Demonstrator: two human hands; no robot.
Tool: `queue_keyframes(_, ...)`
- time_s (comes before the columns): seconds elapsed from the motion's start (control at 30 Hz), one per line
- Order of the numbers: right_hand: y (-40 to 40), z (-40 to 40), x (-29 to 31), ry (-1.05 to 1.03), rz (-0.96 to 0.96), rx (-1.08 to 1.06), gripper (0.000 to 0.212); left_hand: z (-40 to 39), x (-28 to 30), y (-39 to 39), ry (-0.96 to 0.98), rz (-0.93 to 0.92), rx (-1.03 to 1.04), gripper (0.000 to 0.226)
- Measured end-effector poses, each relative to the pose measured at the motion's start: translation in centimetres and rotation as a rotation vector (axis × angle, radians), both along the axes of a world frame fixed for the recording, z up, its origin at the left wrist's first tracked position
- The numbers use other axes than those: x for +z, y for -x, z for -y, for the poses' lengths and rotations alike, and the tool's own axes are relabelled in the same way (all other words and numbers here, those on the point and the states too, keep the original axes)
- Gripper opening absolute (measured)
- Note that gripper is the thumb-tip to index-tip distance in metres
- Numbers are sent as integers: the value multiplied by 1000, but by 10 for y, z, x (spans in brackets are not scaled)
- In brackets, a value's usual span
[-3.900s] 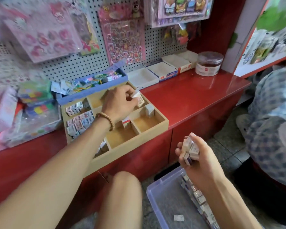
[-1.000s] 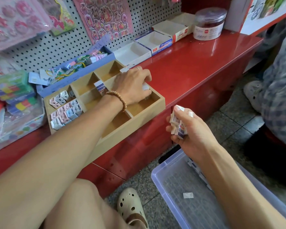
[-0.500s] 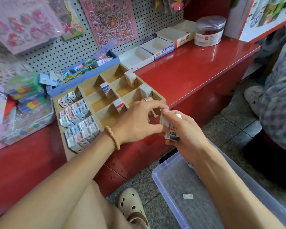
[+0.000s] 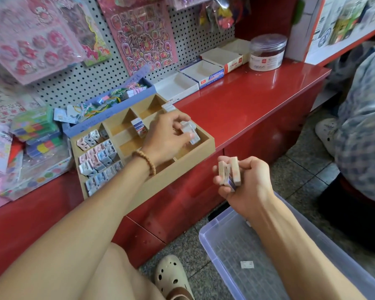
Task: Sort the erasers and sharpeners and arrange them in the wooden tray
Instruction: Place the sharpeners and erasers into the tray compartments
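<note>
Wooden tray [image 4: 206, 141] under left hand [image 4: 167, 135]; fingers pinch boxed eraser [image 4: 192, 135], blurred, probably; right hand [image 4: 245, 182] clutches eraser stack [image 4: 228, 173]; we judge light, rigid, grip flat sides.

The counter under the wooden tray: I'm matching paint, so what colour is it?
Glossy red; the counter shows best in the head view, the only view here.

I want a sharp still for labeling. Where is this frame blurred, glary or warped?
Head view: motion blur smears the left hand and its eraser over the wooden tray; window glare streaks the red counter; wide-angle bending curves the frame edges; the sticker sheets look soft.
</note>
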State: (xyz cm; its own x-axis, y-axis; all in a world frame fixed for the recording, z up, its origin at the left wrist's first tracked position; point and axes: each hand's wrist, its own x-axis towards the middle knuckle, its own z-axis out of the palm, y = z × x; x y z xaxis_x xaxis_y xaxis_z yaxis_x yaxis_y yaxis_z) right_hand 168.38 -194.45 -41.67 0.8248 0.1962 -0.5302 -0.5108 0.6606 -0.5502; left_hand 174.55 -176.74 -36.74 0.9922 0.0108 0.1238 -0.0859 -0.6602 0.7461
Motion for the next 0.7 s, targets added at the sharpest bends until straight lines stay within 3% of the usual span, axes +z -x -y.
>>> queue_keyframes(0.1,-2,0,-4,9,-13,-37,27,4,0,-21,-276,36,24,18)
queue_keyframes(0.33,-5,8,-9,60,102,17,14,17,-14,-41,-598,107,-35,25)
queue_keyframes(0.57,-7,9,-5,123,203,72,18,16,-20,-41,-745,140,-62,37)
queue_keyframes(0.7,-8,8,-3,88,204,67,29,11,-10,-40,-702,90,-78,56)
